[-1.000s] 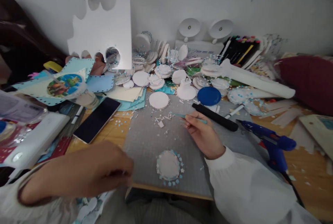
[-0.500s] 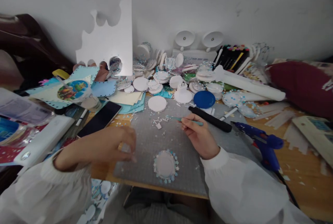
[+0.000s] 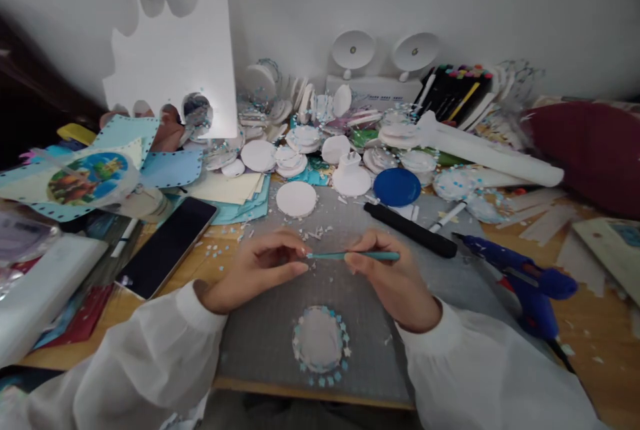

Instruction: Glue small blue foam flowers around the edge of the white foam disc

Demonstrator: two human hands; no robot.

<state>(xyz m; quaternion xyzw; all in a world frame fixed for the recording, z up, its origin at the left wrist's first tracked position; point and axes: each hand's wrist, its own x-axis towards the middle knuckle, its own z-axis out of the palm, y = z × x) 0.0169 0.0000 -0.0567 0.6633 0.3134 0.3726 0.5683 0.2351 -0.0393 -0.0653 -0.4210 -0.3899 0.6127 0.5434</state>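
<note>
My right hand (image 3: pixel 387 269) pinches a slim teal tool (image 3: pixel 373 255) with a narrow tip, held level above the grey cutting mat (image 3: pixel 260 343). My left hand (image 3: pixel 265 263) is curled, with its thumb and fingertips brought together at the tool's tip. What lies between those fingertips is too small to make out. Below both hands, a pale round disc (image 3: pixel 320 339) rests on the mat, ringed by small blue and white stars. White scraps (image 3: pixel 320 233) are scattered behind the hands, near a plain white disc (image 3: pixel 297 199).
A blue glue gun (image 3: pixel 525 273) and black rod-like tool (image 3: pixel 410 230) lie right. A blue round lid (image 3: pixel 397 187) sits behind. The phone (image 3: pixel 170 247) and a lidded cup (image 3: pixel 143 202) stand left. Piled decorated discs (image 3: pixel 305 140) and a marker set (image 3: pixel 453 100) line the wall.
My left hand has moved right and forward to the tool's tip. My right hand still holds the tool, now over the mat's middle. The camera view has shifted.
</note>
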